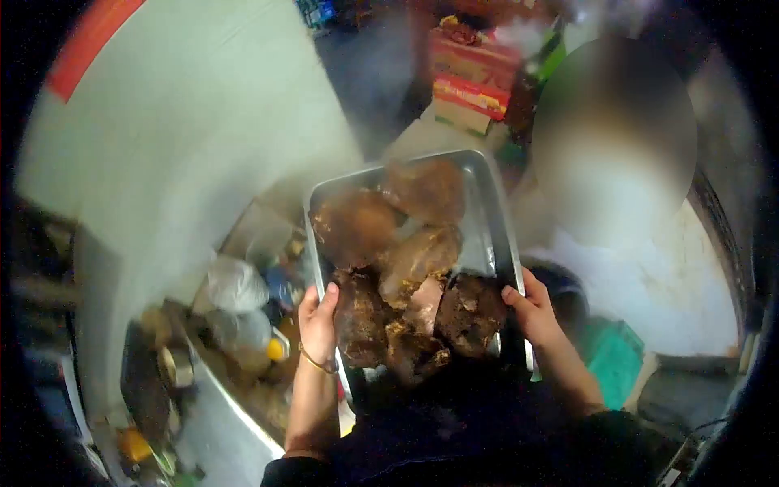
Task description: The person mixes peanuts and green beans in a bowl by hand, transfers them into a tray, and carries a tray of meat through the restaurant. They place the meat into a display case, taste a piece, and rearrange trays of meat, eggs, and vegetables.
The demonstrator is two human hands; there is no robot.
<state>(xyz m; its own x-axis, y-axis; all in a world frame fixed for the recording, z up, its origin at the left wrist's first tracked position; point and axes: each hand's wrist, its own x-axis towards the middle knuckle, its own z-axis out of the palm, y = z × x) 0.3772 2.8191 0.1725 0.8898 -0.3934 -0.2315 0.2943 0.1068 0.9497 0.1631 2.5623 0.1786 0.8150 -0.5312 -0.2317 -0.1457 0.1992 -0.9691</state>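
Observation:
A rectangular metal tray (505, 227) is held in front of my body, its far end pointing up the view. Several large dark-brown chunks of what looks like cooked meat (355, 227) lie in it, with steam haze around them. My left hand (317, 325) grips the left rim, thumb on top and a thin bracelet at the wrist. On the opposite side, my right hand (533, 308) clasps the right rim, its thumb over the edge. The fingers under the tray are mostly hidden. My dark clothing covers the near end.
Red cardboard boxes (475, 69) are stacked beyond the tray. At left are a clear plastic bag (235, 284), a yellow-capped container (277, 349) and a metal surface (219, 430). A green plastic item (614, 361) sits at lower right, near a pale surface (657, 284).

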